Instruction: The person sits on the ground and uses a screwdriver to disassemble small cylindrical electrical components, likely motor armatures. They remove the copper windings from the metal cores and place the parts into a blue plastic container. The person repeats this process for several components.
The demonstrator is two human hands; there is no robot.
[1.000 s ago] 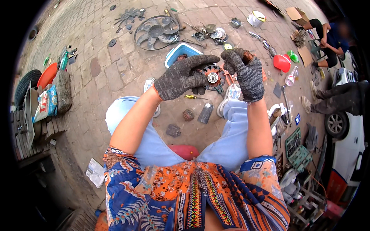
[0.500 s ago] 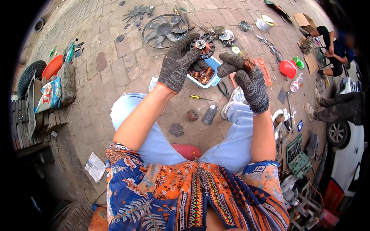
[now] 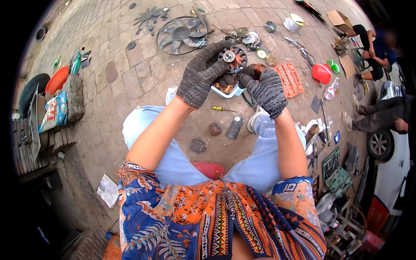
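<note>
My gloved left hand (image 3: 199, 80) is closed on a round rotor (image 3: 232, 58) with a black finned rim, a silver bearing and copper inside. My gloved right hand (image 3: 265, 90), just below and right of it, has its fingers curled round a copper winding (image 3: 258, 69). Beneath both hands, a blue-and-white basin (image 3: 236, 93) holds copper and dark scraps, partly hidden. Black pliers (image 3: 248, 98) lie beside it, a yellow screwdriver (image 3: 221, 108) lower, and a small round part (image 3: 215, 128) between my legs.
An orange socket set (image 3: 289, 80), fan (image 3: 182, 34), red bowl (image 3: 321, 73) and green toolbox (image 3: 336, 177) lie on the paving. A tire (image 3: 32, 91) and bag (image 3: 52, 112) are left. A seated person (image 3: 375, 54), a standing person's legs (image 3: 368, 115) and a white car (image 3: 385, 182) are right.
Both hands rose away from my body with the rotor, uncovering more of the basin and socket set. In the last half second, my right hand moved left, closer to the rotor.
</note>
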